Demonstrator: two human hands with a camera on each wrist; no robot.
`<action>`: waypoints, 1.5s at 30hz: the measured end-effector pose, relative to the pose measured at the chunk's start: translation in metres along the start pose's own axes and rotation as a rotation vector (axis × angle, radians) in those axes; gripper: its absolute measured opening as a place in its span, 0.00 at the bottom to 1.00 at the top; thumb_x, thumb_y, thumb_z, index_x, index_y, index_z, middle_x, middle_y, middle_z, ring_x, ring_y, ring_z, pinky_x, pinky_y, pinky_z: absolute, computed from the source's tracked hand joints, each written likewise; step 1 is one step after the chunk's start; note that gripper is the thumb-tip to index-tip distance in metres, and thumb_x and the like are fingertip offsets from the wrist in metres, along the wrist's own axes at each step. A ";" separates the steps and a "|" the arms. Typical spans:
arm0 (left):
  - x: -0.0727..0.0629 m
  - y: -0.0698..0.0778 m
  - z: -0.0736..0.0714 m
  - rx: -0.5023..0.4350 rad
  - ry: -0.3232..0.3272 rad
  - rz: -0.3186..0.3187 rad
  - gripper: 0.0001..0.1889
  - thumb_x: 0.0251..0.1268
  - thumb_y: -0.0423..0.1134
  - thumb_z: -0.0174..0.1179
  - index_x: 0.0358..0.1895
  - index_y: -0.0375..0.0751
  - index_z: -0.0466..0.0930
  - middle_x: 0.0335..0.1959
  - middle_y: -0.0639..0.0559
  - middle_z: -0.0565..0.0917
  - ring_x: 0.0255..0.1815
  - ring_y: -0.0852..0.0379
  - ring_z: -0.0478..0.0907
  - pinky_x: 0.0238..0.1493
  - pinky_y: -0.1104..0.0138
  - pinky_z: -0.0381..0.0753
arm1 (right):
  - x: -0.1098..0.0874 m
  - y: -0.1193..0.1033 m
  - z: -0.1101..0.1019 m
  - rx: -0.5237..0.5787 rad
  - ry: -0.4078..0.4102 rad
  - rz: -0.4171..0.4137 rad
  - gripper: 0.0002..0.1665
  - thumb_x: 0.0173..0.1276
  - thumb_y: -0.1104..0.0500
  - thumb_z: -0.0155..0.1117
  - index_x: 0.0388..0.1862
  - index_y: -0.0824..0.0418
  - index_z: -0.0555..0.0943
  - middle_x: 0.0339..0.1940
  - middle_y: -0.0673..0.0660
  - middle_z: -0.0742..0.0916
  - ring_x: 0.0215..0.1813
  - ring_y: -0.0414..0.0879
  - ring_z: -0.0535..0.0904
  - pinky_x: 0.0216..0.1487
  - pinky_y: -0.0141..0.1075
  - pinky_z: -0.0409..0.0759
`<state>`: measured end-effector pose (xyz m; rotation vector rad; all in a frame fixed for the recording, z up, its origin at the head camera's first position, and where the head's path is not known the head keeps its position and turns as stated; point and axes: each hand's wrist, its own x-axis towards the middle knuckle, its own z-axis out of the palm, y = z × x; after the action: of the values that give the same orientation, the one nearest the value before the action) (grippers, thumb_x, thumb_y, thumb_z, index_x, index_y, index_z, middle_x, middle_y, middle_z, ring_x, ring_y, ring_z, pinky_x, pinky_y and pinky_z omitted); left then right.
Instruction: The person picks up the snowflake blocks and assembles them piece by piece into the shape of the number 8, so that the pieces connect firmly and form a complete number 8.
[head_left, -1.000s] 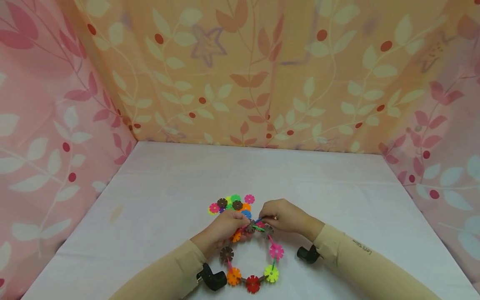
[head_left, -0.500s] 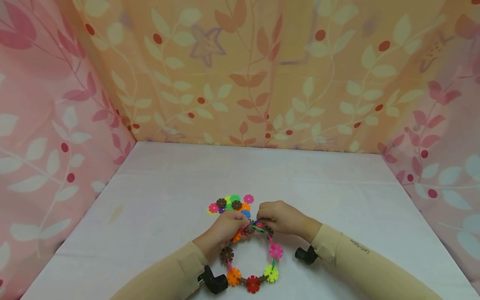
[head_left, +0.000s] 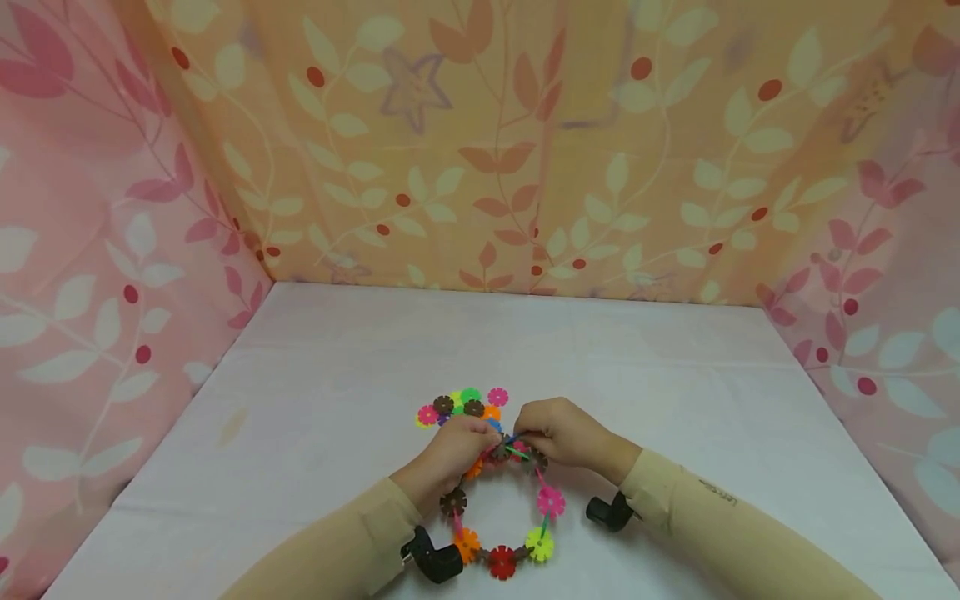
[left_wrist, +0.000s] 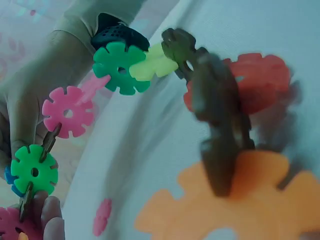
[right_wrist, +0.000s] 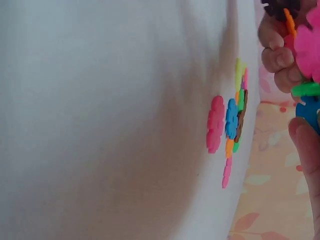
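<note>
A ring of interlocking snowflake discs (head_left: 503, 564) in several colours hangs between my hands, its lower end toward me. My left hand (head_left: 453, 450) grips the ring at its upper left, fingers at a pink disc (left_wrist: 11, 222). Opposite it, my right hand (head_left: 568, 435) pinches a blue disc (right_wrist: 307, 112) between thumb and fingers. That blue disc meets a bright green disc (left_wrist: 35, 170) of the ring. Both hands are close together at the ring's top, and the fingertips partly cover the discs there.
Loose snowflake discs (head_left: 471, 397) lie in a small pile just beyond the hands on the white tabletop (head_left: 637, 358). A single pink disc (head_left: 498, 397) lies at the pile's right side. Patterned cloth (head_left: 495, 167) walls the back and both sides.
Both hands stay at the ring's top with only small shifts. The lower part of the ring has risen slightly, and the left wrist has edged right.
</note>
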<state>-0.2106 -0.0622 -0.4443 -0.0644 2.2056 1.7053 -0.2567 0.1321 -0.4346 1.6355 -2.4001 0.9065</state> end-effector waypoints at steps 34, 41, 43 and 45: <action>0.004 -0.009 -0.001 0.001 -0.188 -0.010 0.18 0.50 0.56 0.64 0.36 0.47 0.84 0.36 0.54 0.80 0.28 0.57 0.71 0.27 0.69 0.72 | 0.014 0.031 0.014 0.077 -0.482 0.343 0.11 0.60 0.61 0.64 0.34 0.44 0.77 0.35 0.42 0.73 0.41 0.37 0.68 0.45 0.29 0.71; 0.004 -0.011 -0.002 -0.066 -0.199 -0.032 0.16 0.51 0.51 0.66 0.36 0.43 0.83 0.26 0.54 0.77 0.18 0.59 0.67 0.20 0.71 0.71 | 0.014 0.026 0.008 0.156 -0.481 0.384 0.09 0.57 0.66 0.63 0.25 0.52 0.75 0.27 0.43 0.74 0.34 0.38 0.68 0.37 0.30 0.70; 0.004 -0.011 -0.002 -0.077 -0.196 -0.035 0.16 0.50 0.50 0.66 0.37 0.43 0.83 0.26 0.53 0.78 0.17 0.59 0.67 0.20 0.71 0.71 | 0.013 0.027 0.004 0.229 -0.478 0.418 0.09 0.58 0.65 0.64 0.23 0.55 0.74 0.23 0.44 0.75 0.31 0.37 0.69 0.33 0.29 0.70; 0.004 -0.010 -0.002 -0.072 -0.187 -0.033 0.16 0.49 0.51 0.67 0.37 0.43 0.82 0.27 0.53 0.78 0.18 0.59 0.67 0.20 0.71 0.70 | 0.011 0.028 -0.002 0.298 -0.454 0.453 0.08 0.57 0.65 0.64 0.23 0.56 0.76 0.21 0.45 0.77 0.28 0.37 0.70 0.30 0.29 0.71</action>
<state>-0.2120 -0.0665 -0.4545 0.0389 1.9974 1.6993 -0.2864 0.1306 -0.4404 1.5452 -3.1713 1.0978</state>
